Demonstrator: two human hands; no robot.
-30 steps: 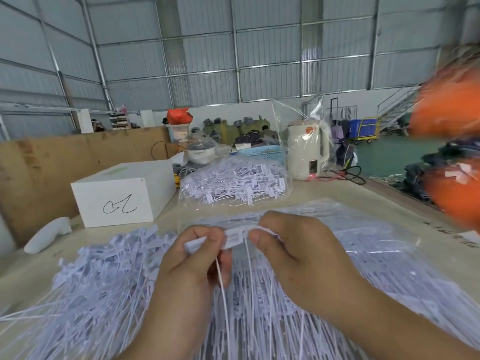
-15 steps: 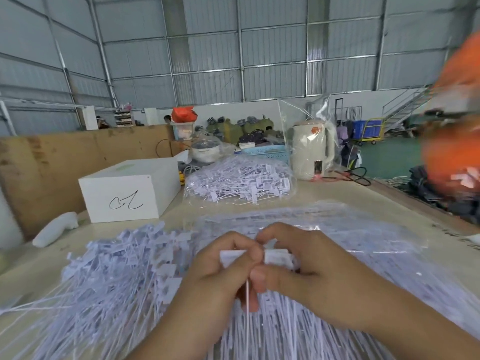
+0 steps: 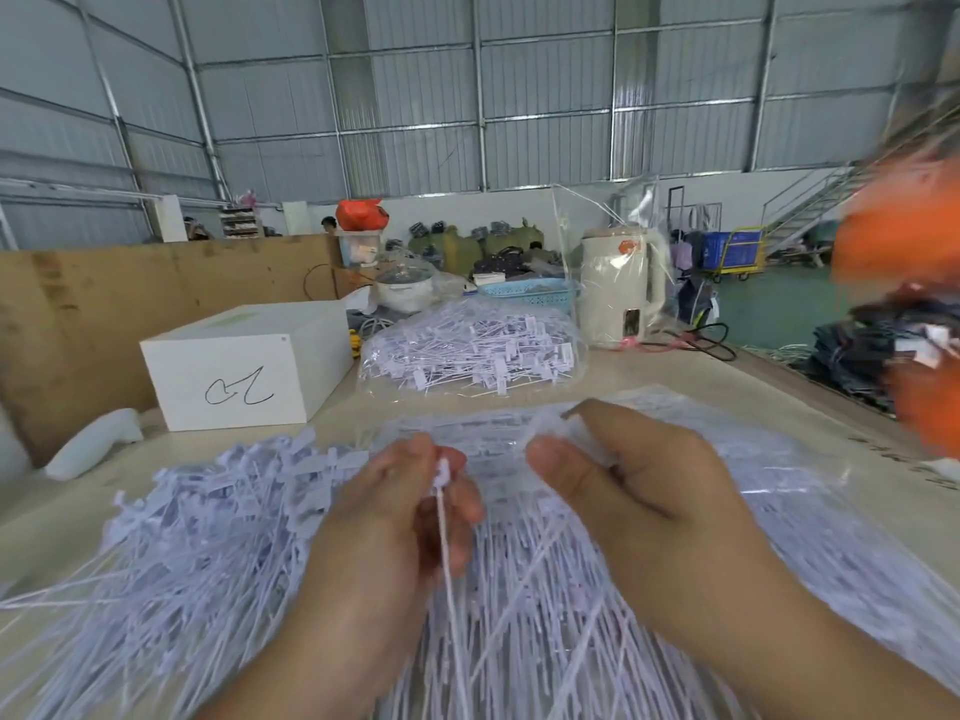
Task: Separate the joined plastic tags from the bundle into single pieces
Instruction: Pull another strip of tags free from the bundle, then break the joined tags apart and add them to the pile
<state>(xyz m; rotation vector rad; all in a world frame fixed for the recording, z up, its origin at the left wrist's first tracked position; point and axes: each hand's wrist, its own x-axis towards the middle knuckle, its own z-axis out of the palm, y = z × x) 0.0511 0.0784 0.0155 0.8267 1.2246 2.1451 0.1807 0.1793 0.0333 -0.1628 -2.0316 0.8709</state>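
Observation:
My left hand point(image 3: 410, 517) pinches a single white plastic tag point(image 3: 442, 472) by its head, with the thin tail hanging straight down. My right hand point(image 3: 623, 491) holds the rest of the joined tags point(image 3: 545, 433) between thumb and fingers, a short way to the right of the single one. Both hands hover over a large pile of loose white tags point(image 3: 208, 527) spread over the near table. A clear bag of tags point(image 3: 779, 475) lies under and right of my right hand.
Another clear bag full of tags point(image 3: 467, 350) sits mid-table. A white box point(image 3: 244, 366) stands at the left, a cream kettle point(image 3: 621, 285) and blue basket point(image 3: 527, 293) behind. A blurred orange shape point(image 3: 909, 252) is at the right edge.
My hands were close together on one joined strip; now they have pulled apart, the left holding a single tag and the right keeping the rest.

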